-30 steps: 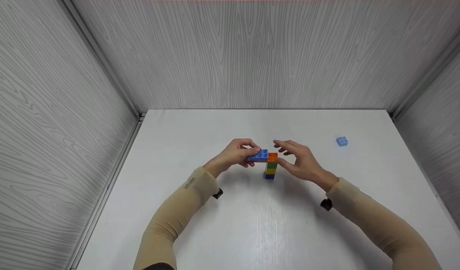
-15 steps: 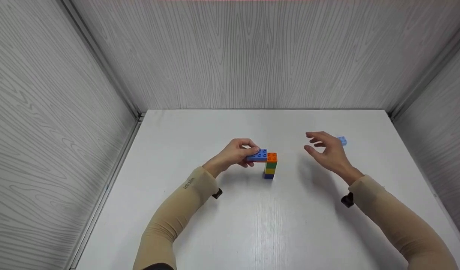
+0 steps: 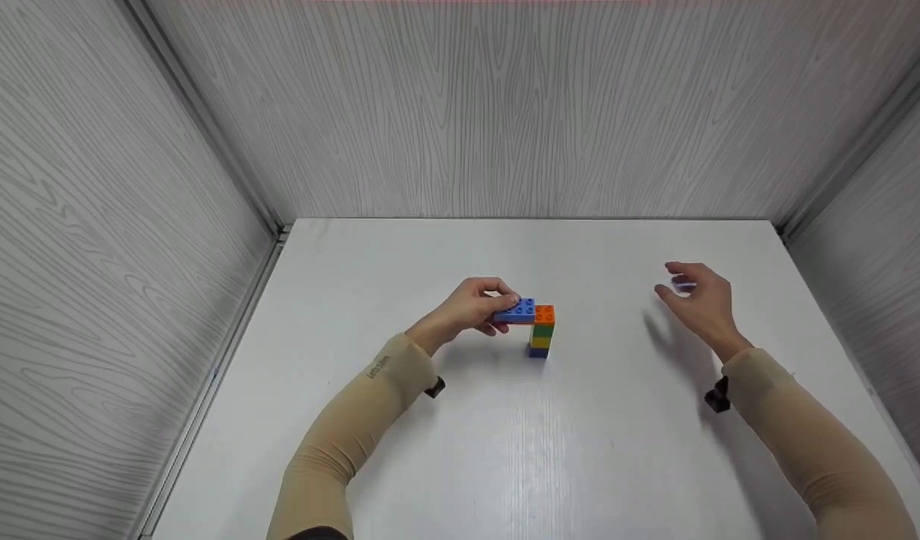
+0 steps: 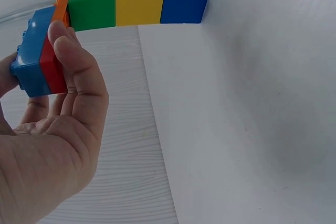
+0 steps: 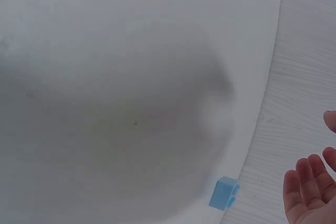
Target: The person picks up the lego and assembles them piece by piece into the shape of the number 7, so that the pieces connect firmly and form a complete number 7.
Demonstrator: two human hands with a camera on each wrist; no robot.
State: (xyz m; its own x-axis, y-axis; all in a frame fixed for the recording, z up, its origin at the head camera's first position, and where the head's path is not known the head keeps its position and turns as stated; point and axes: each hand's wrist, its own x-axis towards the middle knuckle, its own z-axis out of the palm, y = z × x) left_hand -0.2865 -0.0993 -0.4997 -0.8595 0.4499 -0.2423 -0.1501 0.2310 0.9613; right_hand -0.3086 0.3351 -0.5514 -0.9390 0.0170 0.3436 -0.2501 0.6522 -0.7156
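My left hand (image 3: 465, 307) pinches a blue toy building brick (image 3: 525, 309), thumb on top and fingers below. A red brick (image 4: 52, 69) lies directly under it, as the left wrist view shows. Their right end meets an upright column: orange (image 3: 544, 314) on top, then green (image 4: 93, 6), yellow (image 4: 139, 2) and a dark blue brick (image 4: 184, 1) standing on the table. My right hand (image 3: 703, 301) hovers at the right with fingers and thumb apart, holding nothing. Just beyond it a small light blue brick (image 5: 224, 193) rests on the table, mostly hidden by the fingers in the head view.
The white tabletop (image 3: 430, 450) runs up to a grey wood-grain panel (image 3: 460, 112) at the back. Similar panels stand on the left (image 3: 92, 262) and right (image 3: 872, 225).
My right hand has left the column and moved right, to the light blue brick. The left hand and the joined bricks have stayed in place.
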